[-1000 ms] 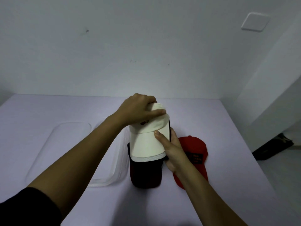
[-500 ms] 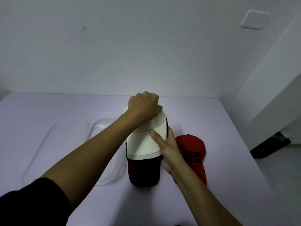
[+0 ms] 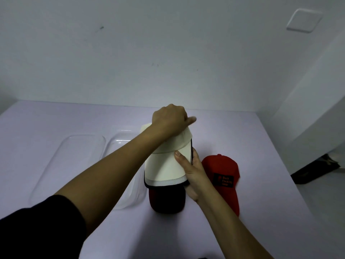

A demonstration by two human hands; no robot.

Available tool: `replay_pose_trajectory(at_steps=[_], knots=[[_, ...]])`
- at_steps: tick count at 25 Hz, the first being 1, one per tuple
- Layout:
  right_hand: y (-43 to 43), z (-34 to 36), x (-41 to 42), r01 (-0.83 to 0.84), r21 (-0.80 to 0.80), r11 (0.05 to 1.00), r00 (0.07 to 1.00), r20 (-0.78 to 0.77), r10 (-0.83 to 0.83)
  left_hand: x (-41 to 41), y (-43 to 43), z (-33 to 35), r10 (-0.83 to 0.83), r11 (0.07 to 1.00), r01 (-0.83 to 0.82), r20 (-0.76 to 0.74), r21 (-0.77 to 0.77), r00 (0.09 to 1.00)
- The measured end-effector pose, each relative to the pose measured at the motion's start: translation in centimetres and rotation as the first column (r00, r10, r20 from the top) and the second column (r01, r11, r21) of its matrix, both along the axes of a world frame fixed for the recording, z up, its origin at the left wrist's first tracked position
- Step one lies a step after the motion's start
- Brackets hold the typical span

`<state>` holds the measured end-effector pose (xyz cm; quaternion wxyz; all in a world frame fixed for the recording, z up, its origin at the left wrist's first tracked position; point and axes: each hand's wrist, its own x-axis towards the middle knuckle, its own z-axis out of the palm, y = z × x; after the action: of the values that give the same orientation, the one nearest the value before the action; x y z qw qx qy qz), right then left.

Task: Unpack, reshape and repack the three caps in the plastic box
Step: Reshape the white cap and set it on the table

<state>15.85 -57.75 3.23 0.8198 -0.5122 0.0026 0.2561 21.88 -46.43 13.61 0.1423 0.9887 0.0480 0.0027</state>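
A cream cap [image 3: 164, 169] is held above the table's middle, its brim pointing toward me. My left hand [image 3: 170, 121] is closed over its crown from above, one finger sticking out to the right. My right hand [image 3: 193, 171] grips the right edge of its brim, thumb on top. Under it lies a dark maroon cap [image 3: 167, 200], its brim toward me. A red cap [image 3: 222, 174] with a black patch rests on the table to the right. The clear plastic box [image 3: 128, 200] sits just left of the caps, partly hidden by my left forearm.
A clear plastic lid [image 3: 65, 161] lies flat to the left of the box. The lavender table [image 3: 261, 212] meets a white wall at the back and ends in an edge at the right, with floor and a dark object [image 3: 315, 169] beyond.
My left hand has slid from the front of the cream cap's crown to its top and back. The cream cap has tilted slightly, and my right hand keeps its hold on the brim.
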Motion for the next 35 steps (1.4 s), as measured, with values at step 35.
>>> replay_pose_trajectory(at_steps=[35], knots=[[1.1, -12.3, 21.3, -0.285, -0.418, 0.863, 0.892, -0.445, 0.079, 10.0, 6.3, -21.4, 0.255, 0.094, -0.672, -0.634, -0.735, 0.730]])
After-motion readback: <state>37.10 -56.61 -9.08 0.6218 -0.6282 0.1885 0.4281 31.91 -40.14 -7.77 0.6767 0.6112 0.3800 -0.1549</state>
